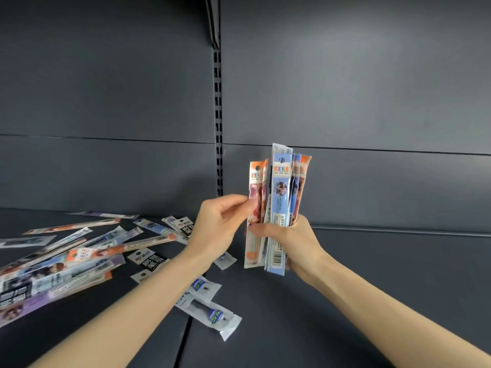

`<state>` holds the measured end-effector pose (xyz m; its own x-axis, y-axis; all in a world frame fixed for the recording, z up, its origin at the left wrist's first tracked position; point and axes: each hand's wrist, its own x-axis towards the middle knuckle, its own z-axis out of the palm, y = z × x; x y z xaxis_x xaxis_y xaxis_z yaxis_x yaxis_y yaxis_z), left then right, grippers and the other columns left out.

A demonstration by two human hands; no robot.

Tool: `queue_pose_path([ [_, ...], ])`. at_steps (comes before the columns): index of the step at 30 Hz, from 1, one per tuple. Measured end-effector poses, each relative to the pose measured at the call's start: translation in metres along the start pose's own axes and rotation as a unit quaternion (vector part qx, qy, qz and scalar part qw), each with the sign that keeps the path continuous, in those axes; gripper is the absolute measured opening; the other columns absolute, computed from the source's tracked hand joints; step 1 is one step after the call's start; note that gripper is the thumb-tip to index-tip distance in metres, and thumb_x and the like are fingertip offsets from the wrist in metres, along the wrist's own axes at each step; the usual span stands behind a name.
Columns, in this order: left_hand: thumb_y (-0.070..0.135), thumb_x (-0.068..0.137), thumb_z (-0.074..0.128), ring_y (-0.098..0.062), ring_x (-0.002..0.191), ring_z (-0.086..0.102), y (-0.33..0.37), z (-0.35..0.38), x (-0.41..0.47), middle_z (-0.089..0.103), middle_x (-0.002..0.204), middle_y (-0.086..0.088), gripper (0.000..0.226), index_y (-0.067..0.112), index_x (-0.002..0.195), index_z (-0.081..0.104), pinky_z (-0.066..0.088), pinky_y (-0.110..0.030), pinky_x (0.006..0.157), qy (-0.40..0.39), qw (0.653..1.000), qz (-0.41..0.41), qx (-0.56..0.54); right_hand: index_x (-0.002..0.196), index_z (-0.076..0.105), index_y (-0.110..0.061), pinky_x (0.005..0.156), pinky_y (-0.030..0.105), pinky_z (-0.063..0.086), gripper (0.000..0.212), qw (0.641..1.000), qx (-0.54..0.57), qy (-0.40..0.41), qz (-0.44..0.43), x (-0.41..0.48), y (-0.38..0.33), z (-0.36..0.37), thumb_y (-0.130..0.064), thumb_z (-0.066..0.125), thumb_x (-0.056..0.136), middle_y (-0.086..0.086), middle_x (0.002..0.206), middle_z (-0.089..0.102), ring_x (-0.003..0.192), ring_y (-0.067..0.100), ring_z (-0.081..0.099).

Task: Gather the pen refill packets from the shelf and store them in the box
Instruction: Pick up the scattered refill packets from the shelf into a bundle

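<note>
My right hand [292, 239] grips an upright bundle of several long pen refill packets [281, 197], blue and orange, above the dark shelf [372, 274]. My left hand [220, 221] pinches an orange-topped packet [255, 187] at the left side of that bundle. Several more refill packets [79, 253] lie scattered flat on the shelf to the left. Two short white packets with green-blue labels [210, 309] lie under my left forearm. No box is in view.
The shelf's dark back panel [345, 88] rises behind the bundle, with a slotted upright post [218, 115] at centre. A seam [186, 333] divides the shelf board into left and right halves. The right half of the shelf is bare metal.
</note>
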<state>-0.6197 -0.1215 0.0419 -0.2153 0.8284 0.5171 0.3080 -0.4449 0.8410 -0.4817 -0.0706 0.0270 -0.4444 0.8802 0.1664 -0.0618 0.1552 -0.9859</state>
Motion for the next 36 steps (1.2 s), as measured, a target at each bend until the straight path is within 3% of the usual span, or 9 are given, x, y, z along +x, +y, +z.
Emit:
queue_pose_path([
  [3,0.015,0.086,0.064,-0.002,0.084,0.070,0.000,0.005,-0.001,0.075,0.089,0.005,0.012,0.013,0.096,0.071,0.051,-0.012,0.071,-0.012,0.999,-0.014,-0.026,0.088,0.069,-0.010,0.083,0.046,0.057,0.016,0.999,-0.034,-0.004,-0.001,-0.002,0.006,0.004,-0.002,0.072,0.075,0.010,0.083,0.072,0.080,0.027,0.070],
  [10,0.014,0.088,0.062,-0.003,0.074,0.068,0.001,0.002,0.003,0.076,0.087,-0.001,0.014,0.013,0.097,0.073,0.049,-0.013,0.061,-0.017,0.997,-0.049,-0.051,0.099,0.070,-0.016,0.093,0.051,0.052,0.030,1.000,-0.002,-0.020,0.009,-0.004,0.007,-0.006,-0.007,0.074,0.071,0.008,0.100,0.074,0.095,0.026,0.071],
  [16,0.023,0.085,0.065,-0.031,0.076,0.065,0.000,0.003,0.004,0.074,0.090,-0.010,0.015,0.019,0.097,0.071,0.053,-0.024,0.061,-0.035,0.998,-0.039,-0.037,0.094,0.068,-0.020,0.090,0.050,0.053,0.033,0.997,-0.048,-0.055,-0.013,-0.006,0.010,0.001,-0.010,0.076,0.064,0.002,0.090,0.074,0.089,0.023,0.071],
  [19,0.033,0.079,0.071,-0.014,0.094,0.068,0.006,0.001,0.006,0.072,0.104,0.000,0.029,0.025,0.107,0.063,0.055,-0.023,0.076,-0.085,0.995,-0.039,-0.046,0.082,0.067,-0.020,0.079,0.037,0.056,0.026,0.997,-0.060,-0.052,-0.025,-0.005,0.009,0.000,-0.006,0.077,0.062,-0.004,0.075,0.070,0.076,0.017,0.068],
  [21,0.026,0.081,0.071,-0.010,0.099,0.068,0.013,0.003,0.009,0.071,0.107,0.005,0.027,0.031,0.105,0.061,0.055,-0.024,0.084,-0.133,0.988,-0.060,-0.052,0.080,0.068,-0.013,0.074,0.035,0.057,0.023,0.995,-0.075,-0.066,-0.023,-0.006,0.010,0.000,-0.007,0.076,0.059,0.003,0.075,0.071,0.073,0.022,0.068],
  [26,0.016,0.083,0.069,-0.004,0.084,0.068,0.013,0.014,0.014,0.069,0.090,0.009,0.017,0.025,0.096,0.065,0.055,-0.022,0.080,-0.155,0.980,-0.092,-0.078,0.091,0.069,-0.010,0.086,0.042,0.057,0.033,0.989,-0.113,-0.099,0.010,-0.010,0.016,0.007,-0.013,0.077,0.059,0.011,0.092,0.074,0.089,0.027,0.071],
  [31,0.017,0.086,0.065,-0.009,0.085,0.071,0.015,0.017,0.014,0.072,0.082,0.005,0.007,0.021,0.091,0.062,0.056,-0.020,0.077,-0.186,0.976,-0.093,-0.062,0.077,0.062,-0.021,0.077,0.032,0.055,0.025,0.990,-0.106,-0.089,0.018,-0.010,0.013,0.008,-0.016,0.077,0.057,-0.005,0.071,0.065,0.076,0.017,0.066],
  [33,0.017,0.087,0.064,-0.005,0.078,0.070,0.018,0.016,0.014,0.070,0.074,0.009,0.009,0.025,0.084,0.061,0.055,-0.018,0.075,-0.172,0.979,-0.088,-0.060,0.076,0.062,-0.024,0.081,0.035,0.054,0.023,0.991,-0.101,-0.090,0.020,-0.011,0.010,0.011,-0.014,0.076,0.060,-0.005,0.071,0.063,0.077,0.016,0.064],
  [36,0.017,0.087,0.064,-0.010,0.079,0.069,0.027,0.007,0.013,0.068,0.073,0.008,0.009,0.025,0.085,0.061,0.056,-0.027,0.082,-0.165,0.982,-0.073,-0.059,0.066,0.066,-0.018,0.079,0.036,0.055,0.016,0.988,-0.103,-0.115,0.002,-0.014,-0.002,0.017,-0.004,0.073,0.068,0.000,0.068,0.067,0.072,0.017,0.065],
])
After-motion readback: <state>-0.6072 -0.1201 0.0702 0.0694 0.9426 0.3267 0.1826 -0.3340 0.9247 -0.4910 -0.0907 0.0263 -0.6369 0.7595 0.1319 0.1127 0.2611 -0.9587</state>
